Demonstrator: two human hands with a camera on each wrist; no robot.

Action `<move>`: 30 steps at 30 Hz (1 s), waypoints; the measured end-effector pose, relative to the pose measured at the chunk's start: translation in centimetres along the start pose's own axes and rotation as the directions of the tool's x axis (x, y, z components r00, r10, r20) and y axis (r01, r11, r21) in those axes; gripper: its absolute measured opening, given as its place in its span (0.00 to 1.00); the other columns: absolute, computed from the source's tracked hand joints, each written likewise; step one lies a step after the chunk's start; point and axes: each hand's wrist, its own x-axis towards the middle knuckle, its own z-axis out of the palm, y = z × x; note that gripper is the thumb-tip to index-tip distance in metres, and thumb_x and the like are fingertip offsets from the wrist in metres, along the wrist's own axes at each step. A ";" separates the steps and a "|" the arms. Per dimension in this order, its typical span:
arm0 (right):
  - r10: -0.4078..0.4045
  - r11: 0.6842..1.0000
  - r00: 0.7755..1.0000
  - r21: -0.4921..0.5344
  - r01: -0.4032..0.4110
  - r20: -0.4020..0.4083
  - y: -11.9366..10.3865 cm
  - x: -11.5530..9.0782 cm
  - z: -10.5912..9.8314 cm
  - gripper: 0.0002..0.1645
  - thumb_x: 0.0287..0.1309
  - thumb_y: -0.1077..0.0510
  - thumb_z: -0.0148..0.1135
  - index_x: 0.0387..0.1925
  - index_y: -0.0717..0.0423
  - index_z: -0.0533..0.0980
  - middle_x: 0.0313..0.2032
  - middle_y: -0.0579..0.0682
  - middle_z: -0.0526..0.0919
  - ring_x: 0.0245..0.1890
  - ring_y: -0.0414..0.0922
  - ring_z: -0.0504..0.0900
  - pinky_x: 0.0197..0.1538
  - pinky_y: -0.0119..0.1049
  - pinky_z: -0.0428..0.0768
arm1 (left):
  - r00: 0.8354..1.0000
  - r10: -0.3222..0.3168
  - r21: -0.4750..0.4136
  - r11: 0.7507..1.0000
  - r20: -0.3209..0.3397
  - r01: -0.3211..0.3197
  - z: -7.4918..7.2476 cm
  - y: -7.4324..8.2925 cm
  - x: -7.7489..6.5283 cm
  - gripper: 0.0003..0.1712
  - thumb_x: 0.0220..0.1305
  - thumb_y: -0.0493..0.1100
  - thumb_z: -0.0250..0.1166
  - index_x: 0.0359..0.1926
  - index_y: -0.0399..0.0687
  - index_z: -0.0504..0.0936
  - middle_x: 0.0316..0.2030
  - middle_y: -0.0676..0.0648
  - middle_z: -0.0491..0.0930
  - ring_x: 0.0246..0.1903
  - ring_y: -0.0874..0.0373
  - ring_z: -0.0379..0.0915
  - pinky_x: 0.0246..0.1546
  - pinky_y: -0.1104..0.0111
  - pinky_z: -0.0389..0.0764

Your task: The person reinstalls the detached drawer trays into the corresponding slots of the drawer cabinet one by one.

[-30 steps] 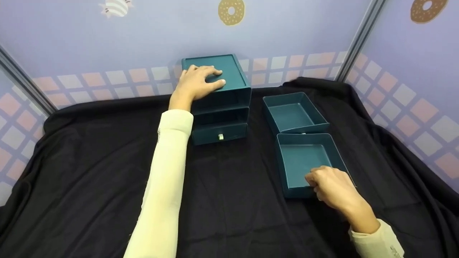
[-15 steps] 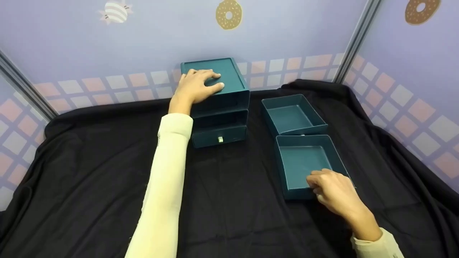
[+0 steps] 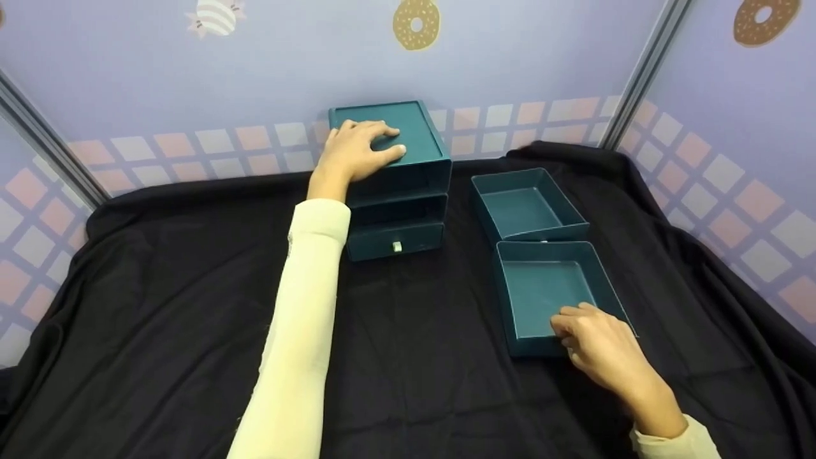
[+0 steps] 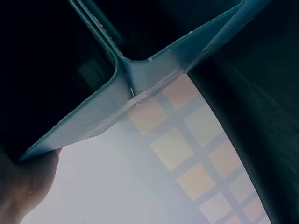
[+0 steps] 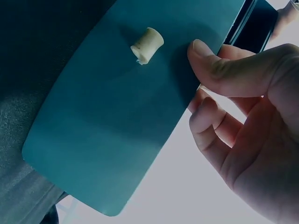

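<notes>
A dark teal drawer cabinet (image 3: 417, 134) stands against the back wall, its upper two slots vacant. In the lowest slot sits a drawer (image 3: 421, 238) with a pale knob (image 3: 397, 247). My left hand (image 3: 354, 153) rests on the cabinet top, thumb and fingers spread; the left wrist view catches part of that hand (image 4: 30, 184) by the cabinet's edge. On the right, my right hand (image 3: 602, 347) pinches the front wall of the nearer loose drawer (image 3: 532, 346). The right wrist view shows thumb and fingers on either side of that drawer's front (image 5: 103, 121), beside its knob (image 5: 147, 45).
Another loose drawer (image 3: 519, 210) lies just behind the held one, close to the cabinet's right side. Black cloth (image 3: 408, 357) covers the table and bunches up along its edges. Lilac patterned panels (image 3: 306, 57) enclose the back and sides.
The head view shifts slightly. Both hands stay where they are: the left on the cabinet top, the right at the nearer drawer's front wall.
</notes>
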 end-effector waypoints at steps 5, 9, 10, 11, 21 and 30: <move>0.007 1.000 1.000 0.007 -0.007 0.015 -0.2 -0.1 0.1 0.32 0.43 0.80 0.66 0.16 0.42 0.63 0.21 0.33 0.56 0.23 0.35 0.57 0.23 0.29 0.54 | 1.000 0.004 0.003 1.000 0.011 -0.004 0.1 0.1 0.0 0.38 0.75 0.73 0.54 0.78 0.69 0.71 0.82 0.54 0.59 0.80 0.46 0.50 0.82 0.45 0.42; 0.023 0.999 0.999 0.033 -0.024 0.028 -0.1 -0.2 0.1 0.30 0.43 0.79 0.66 0.18 0.41 0.64 0.21 0.32 0.58 0.24 0.35 0.58 0.24 0.29 0.56 | 1.000 0.004 0.006 1.000 0.003 -0.004 0.0 0.1 0.1 0.37 0.75 0.73 0.54 0.78 0.69 0.71 0.82 0.54 0.59 0.80 0.46 0.50 0.82 0.45 0.41; 0.028 0.999 0.999 0.040 -0.029 0.028 0.0 -0.2 0.0 0.30 0.43 0.79 0.67 0.18 0.41 0.65 0.22 0.32 0.59 0.25 0.35 0.59 0.24 0.29 0.57 | 1.000 0.004 0.005 1.000 0.002 -0.004 0.0 0.1 0.2 0.37 0.75 0.73 0.54 0.78 0.69 0.71 0.82 0.54 0.59 0.80 0.46 0.50 0.82 0.45 0.41; 0.031 0.998 0.999 0.045 -0.033 0.028 0.0 -0.2 0.0 0.30 0.43 0.78 0.68 0.18 0.40 0.66 0.22 0.32 0.60 0.25 0.35 0.60 0.24 0.29 0.58 | 1.000 0.003 0.005 1.000 0.001 -0.003 0.0 0.1 0.1 0.37 0.74 0.73 0.54 0.78 0.69 0.71 0.82 0.54 0.59 0.80 0.46 0.50 0.82 0.45 0.41; 0.049 0.997 0.999 0.054 -0.051 0.024 0.3 -0.2 0.0 0.29 0.44 0.75 0.73 0.19 0.40 0.67 0.22 0.32 0.62 0.26 0.35 0.61 0.25 0.30 0.60 | 1.000 -0.010 0.000 1.000 -0.001 0.010 0.0 0.0 -0.2 0.38 0.75 0.74 0.54 0.79 0.69 0.70 0.82 0.54 0.59 0.81 0.46 0.49 0.83 0.45 0.40; 0.051 0.995 0.997 0.084 -0.046 -0.053 0.2 -0.8 0.7 0.31 0.38 0.76 0.76 0.20 0.42 0.67 0.23 0.32 0.63 0.27 0.36 0.60 0.28 0.31 0.61 | 1.000 0.003 0.005 1.000 -0.007 -0.003 0.0 0.1 -0.1 0.38 0.75 0.73 0.54 0.79 0.69 0.70 0.82 0.54 0.59 0.81 0.46 0.50 0.82 0.45 0.41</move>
